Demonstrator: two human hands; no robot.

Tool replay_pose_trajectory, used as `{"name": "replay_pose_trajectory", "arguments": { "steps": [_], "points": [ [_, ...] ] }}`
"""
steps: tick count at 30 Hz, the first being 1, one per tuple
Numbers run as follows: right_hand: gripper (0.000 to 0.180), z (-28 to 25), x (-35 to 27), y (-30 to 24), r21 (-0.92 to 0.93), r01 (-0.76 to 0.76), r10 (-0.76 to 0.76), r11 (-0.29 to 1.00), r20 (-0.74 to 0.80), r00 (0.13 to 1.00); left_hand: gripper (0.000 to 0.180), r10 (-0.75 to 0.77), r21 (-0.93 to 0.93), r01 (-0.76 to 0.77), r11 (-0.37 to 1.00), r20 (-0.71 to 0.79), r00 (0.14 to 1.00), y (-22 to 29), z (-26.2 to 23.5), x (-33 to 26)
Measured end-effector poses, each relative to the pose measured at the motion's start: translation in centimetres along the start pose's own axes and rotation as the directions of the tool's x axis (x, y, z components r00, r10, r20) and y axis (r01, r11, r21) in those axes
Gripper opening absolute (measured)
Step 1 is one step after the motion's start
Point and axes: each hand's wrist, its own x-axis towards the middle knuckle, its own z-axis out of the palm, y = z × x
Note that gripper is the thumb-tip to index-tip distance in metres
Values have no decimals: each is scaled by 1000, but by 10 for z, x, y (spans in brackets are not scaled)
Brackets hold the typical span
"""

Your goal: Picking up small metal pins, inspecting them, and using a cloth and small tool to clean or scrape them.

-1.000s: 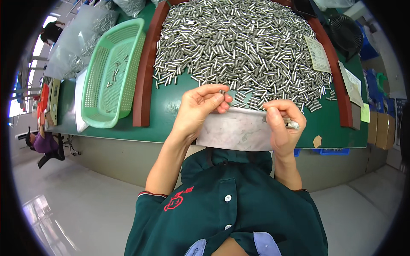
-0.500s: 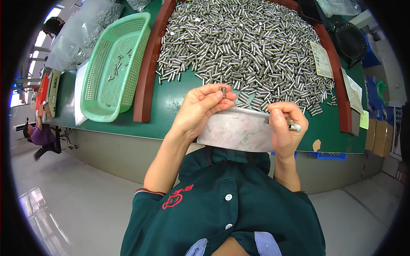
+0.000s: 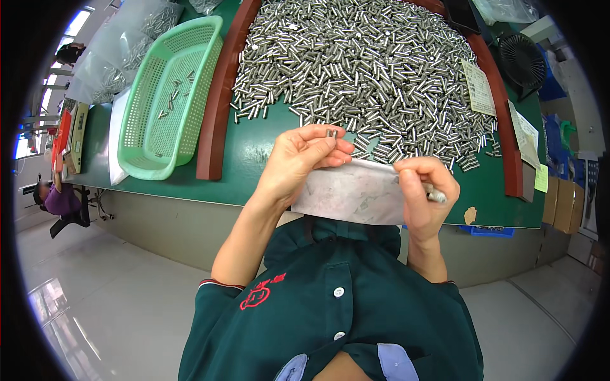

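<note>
Right of a pale-green, perforated plastic basket [image 3: 124, 131], the left hand [image 3: 298, 154] closes its fingertips on short silvery metal cylinders [image 3: 332, 133], near a heap of similar cylinders [image 3: 362, 70]; the half-curled right hand [image 3: 422, 192] grips a whitish rod-like object [image 3: 436, 195].

At right stand a fan [image 3: 522, 61] and cardboard boxes [image 3: 567, 206].

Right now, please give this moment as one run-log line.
left hand: pinching metal pins; right hand: holding slim object, kind unclear; pin pile: ahead; green basket: loose pins inside

Left fingers [image 3: 312, 132] pinched, right fingers [image 3: 429, 166] curled, bare forearms [image 3: 244, 241] angled forward
</note>
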Motion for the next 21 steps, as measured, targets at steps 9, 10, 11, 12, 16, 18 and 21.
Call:
{"name": "replay_pose_trajectory", "arguments": {
  "steps": [9, 10, 11, 12, 16, 18, 21],
  "points": [
    [9, -8, -6, -12, -264, 157, -132, 952, 109, 985, 15, 512, 835, -341, 432, 84, 855, 0, 9, -24],
    [9, -10, -9, -13, -259, 160, -133, 952, 120, 984, 16, 554, 844, -428, 322, 199, 809, -1, 13, -24],
    [9, -11, -10, -14, -251, 140, -118, 958, 100, 988, 17, 584, 835, -509, 206, 313, 749, -4, 17, -21],
    [8, -13, -12, -13, -226, 105, -99, 968, 40, 994, 18, 596, 818, -553, 158, 368, 714, -10, 21, -17],
    [9, -24, -18, 4, 251, -15, 61, 968, -176, 983, 14, 515, 812, -581, 53, 476, 713, -30, 40, -7],
    [15, -26, -17, 14, 388, -26, 76, 921, -116, 990, 13, 446, 804, -594, -28, 542, 713, -35, 45, -1],
    [17, -28, -18, 17, 411, -14, 62, 912, -103, 993, 12, 372, 811, -583, -52, 558, 742, -32, 50, 0]
  ]
}}
